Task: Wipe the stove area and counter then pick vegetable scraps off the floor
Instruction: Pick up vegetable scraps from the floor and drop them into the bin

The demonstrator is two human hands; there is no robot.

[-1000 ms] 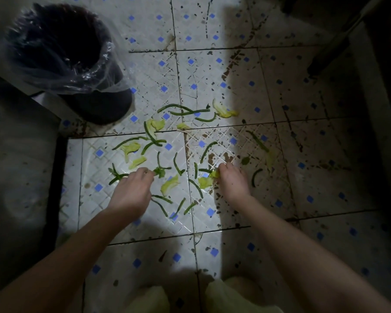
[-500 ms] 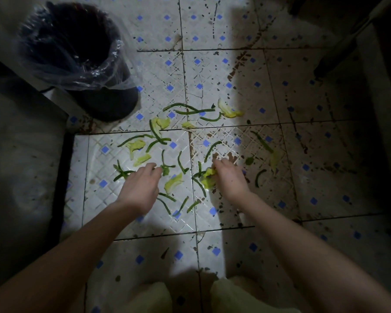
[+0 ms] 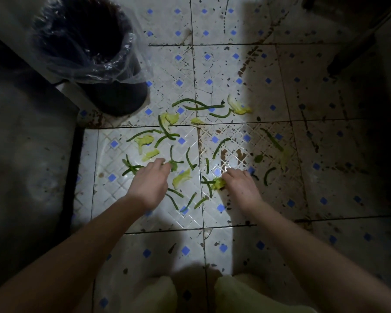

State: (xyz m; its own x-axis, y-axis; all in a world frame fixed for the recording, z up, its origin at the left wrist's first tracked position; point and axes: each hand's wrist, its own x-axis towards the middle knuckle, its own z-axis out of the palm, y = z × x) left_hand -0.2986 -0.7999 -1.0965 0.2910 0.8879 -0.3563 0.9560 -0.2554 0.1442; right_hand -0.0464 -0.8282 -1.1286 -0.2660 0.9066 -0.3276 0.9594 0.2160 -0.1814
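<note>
Head view: a stained white tile floor point(image 3: 235, 71) with blue diamonds is seen in dim light. One black bin point(image 3: 113, 96), lined with a clear bag, is set at the upper left. Vegetable scraps point(image 3: 181, 178) are scattered between bin and hands: roughly twenty green strips point(image 3: 199, 107) and about eight pale leaf pieces. Both forearms are stretched down. The left hand point(image 3: 148, 186) is held flat, fingers extended onto a green scrap point(image 3: 173, 166). The right hand point(image 3: 240, 187) is curled around a leaf clump point(image 3: 218, 184).

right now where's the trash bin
In the head view the trash bin stands at the upper left of the tiled floor, beyond and left of the left hand; the nearest vegetable scraps lie just right of its base.
</note>
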